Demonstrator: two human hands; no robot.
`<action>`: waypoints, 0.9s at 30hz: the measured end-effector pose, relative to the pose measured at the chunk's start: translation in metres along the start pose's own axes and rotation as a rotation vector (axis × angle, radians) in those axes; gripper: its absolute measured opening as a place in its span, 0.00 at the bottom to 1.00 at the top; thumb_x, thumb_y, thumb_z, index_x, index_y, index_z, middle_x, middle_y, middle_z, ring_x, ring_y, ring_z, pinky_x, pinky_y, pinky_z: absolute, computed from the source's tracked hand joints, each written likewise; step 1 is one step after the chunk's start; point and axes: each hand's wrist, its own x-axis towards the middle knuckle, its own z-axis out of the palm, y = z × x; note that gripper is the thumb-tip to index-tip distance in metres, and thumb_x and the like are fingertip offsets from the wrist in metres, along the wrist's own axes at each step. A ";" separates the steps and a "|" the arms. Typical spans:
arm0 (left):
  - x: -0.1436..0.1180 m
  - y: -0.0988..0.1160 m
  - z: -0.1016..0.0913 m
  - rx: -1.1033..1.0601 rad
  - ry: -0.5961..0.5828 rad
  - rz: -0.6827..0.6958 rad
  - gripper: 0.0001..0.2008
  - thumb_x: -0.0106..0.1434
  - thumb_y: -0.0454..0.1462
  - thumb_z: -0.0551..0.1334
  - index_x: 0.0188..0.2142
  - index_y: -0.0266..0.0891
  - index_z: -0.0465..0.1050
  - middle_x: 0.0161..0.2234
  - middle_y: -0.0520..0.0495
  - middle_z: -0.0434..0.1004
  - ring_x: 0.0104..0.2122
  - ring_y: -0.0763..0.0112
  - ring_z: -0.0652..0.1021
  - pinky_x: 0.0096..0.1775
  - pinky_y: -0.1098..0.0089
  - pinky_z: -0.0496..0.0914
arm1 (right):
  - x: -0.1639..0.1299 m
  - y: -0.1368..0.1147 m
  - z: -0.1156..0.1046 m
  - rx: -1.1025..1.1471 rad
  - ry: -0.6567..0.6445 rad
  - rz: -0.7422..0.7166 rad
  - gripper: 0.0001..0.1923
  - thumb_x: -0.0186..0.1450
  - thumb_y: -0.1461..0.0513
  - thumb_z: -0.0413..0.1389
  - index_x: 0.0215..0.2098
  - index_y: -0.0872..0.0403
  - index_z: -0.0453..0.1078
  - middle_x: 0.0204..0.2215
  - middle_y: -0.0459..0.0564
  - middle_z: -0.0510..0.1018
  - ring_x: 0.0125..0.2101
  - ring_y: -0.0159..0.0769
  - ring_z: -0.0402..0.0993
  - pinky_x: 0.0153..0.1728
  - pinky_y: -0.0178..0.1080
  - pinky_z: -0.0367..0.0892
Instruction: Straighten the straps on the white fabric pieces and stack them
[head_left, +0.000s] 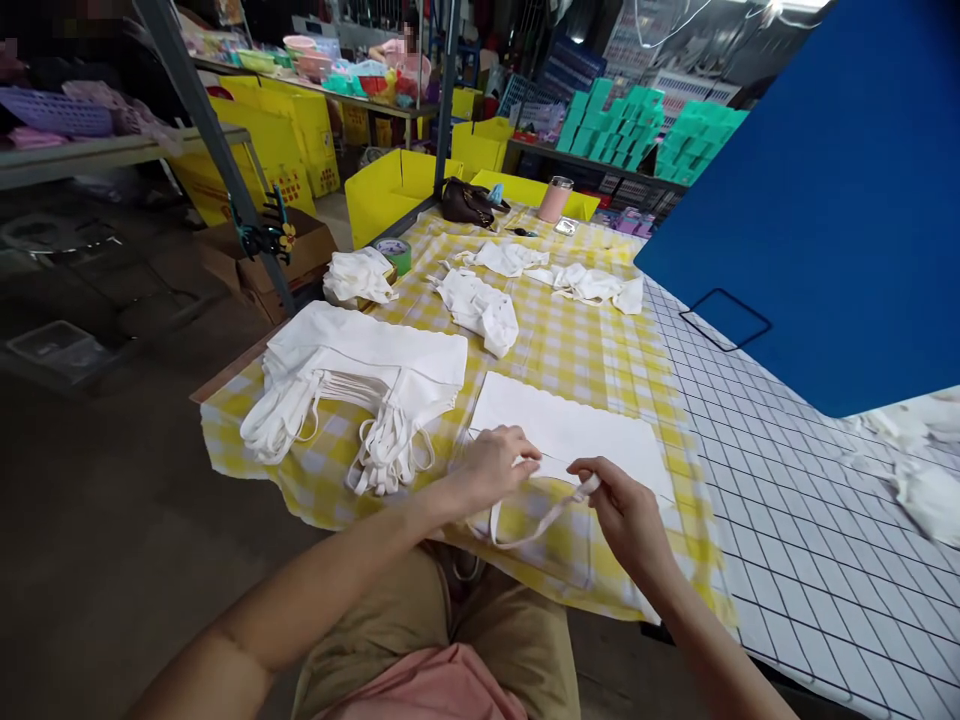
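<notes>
A white strapped top [577, 425], with a wavy edge on its far side, lies flat on the yellow checked cloth in front of me. My left hand [501, 462] is closed at its near edge, fingertips on the fabric; what exactly they pinch is partly hidden. My right hand [616, 498] pinches a thin white strap [544, 525], which loops down below the top between my hands. To the left is a neat stack of similar white tops [367, 350], their straps bunched at the near side.
Several crumpled white pieces [480, 305] lie farther back on the checked cloth [585, 350]. Beyond are green tape [395, 255], a dark bag [466, 203] and a pink cup [555, 200]. A large blue panel [825, 220] stands at right, above a grid-patterned surface [787, 530]. A metal post [217, 150] rises at left.
</notes>
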 end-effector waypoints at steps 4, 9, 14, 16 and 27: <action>0.030 -0.023 0.009 0.454 -0.005 0.179 0.08 0.61 0.33 0.57 0.38 0.35 0.73 0.41 0.45 0.72 0.43 0.66 0.71 0.47 0.65 0.63 | 0.007 0.005 0.013 0.379 0.050 0.194 0.08 0.62 0.60 0.48 0.38 0.53 0.65 0.24 0.45 0.71 0.25 0.32 0.69 0.28 0.35 0.64; 0.046 -0.033 0.019 0.699 -0.056 0.283 0.09 0.63 0.32 0.53 0.34 0.33 0.71 0.37 0.43 0.72 0.40 0.64 0.71 0.42 0.64 0.64 | 0.012 0.006 0.028 0.707 0.066 0.348 0.13 0.58 0.54 0.55 0.35 0.54 0.65 0.23 0.47 0.74 0.26 0.34 0.71 0.31 0.38 0.66; 0.053 -0.040 0.022 0.760 -0.054 0.353 0.10 0.62 0.29 0.52 0.32 0.33 0.72 0.34 0.43 0.72 0.38 0.63 0.71 0.37 0.64 0.65 | 0.016 0.016 0.037 0.705 0.141 0.365 0.11 0.53 0.55 0.59 0.27 0.55 0.70 0.24 0.47 0.72 0.25 0.32 0.66 0.27 0.35 0.63; 0.054 -0.042 0.022 0.697 -0.023 0.321 0.08 0.61 0.30 0.54 0.32 0.34 0.72 0.35 0.44 0.72 0.39 0.63 0.71 0.38 0.65 0.65 | 0.018 0.021 0.041 0.692 0.159 0.376 0.08 0.53 0.57 0.58 0.28 0.55 0.71 0.24 0.47 0.72 0.25 0.31 0.65 0.26 0.34 0.63; 0.059 -0.038 0.018 0.410 -0.001 0.084 0.08 0.61 0.37 0.58 0.34 0.37 0.75 0.36 0.46 0.73 0.40 0.67 0.70 0.42 0.67 0.66 | 0.041 0.025 0.051 0.310 0.128 0.247 0.12 0.51 0.63 0.48 0.30 0.55 0.71 0.25 0.48 0.75 0.24 0.33 0.67 0.28 0.37 0.63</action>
